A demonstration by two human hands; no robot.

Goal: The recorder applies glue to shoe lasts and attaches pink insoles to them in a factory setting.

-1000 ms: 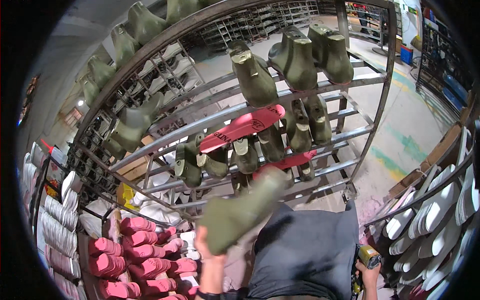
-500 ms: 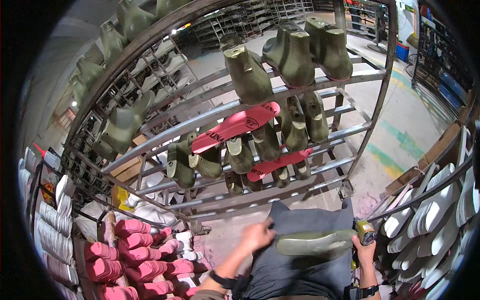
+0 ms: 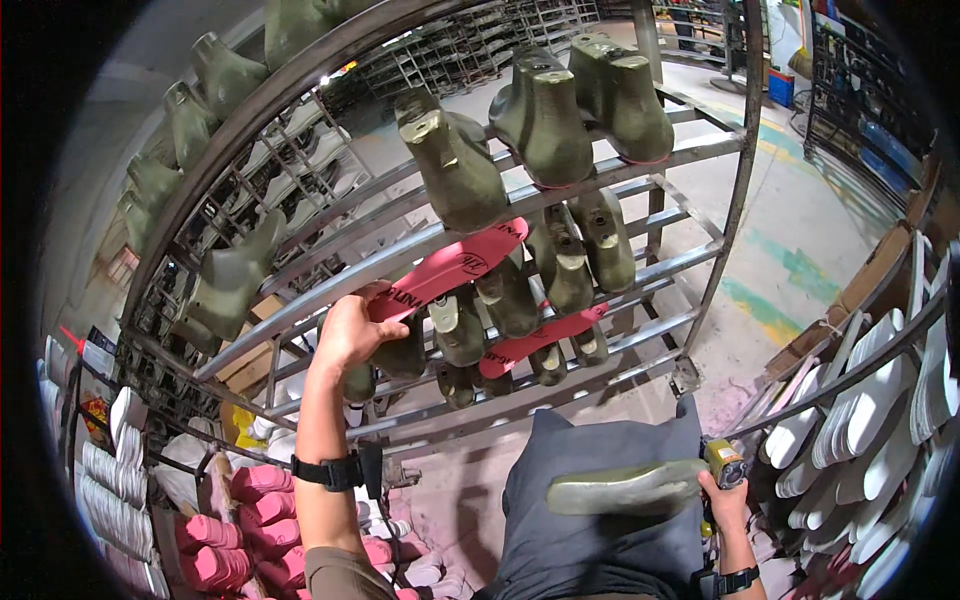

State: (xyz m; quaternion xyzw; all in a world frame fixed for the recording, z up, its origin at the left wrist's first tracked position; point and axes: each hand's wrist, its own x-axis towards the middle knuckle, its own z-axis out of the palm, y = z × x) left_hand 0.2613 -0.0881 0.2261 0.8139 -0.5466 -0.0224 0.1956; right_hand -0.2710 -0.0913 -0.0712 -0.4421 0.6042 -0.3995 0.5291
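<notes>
left hand (image 3: 350, 335): grip closed on near end of red insole (image 3: 450, 272)
insole axis: runs up-right along rack rail (image 3: 300, 310)
right hand (image 3: 722, 498): holding green shoe last (image 3: 625, 490), well apart

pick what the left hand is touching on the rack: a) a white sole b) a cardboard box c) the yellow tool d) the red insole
d: the left hand reaches up to the metal rack and grips the near end of the red insole lying among the green shoe lasts.
</notes>
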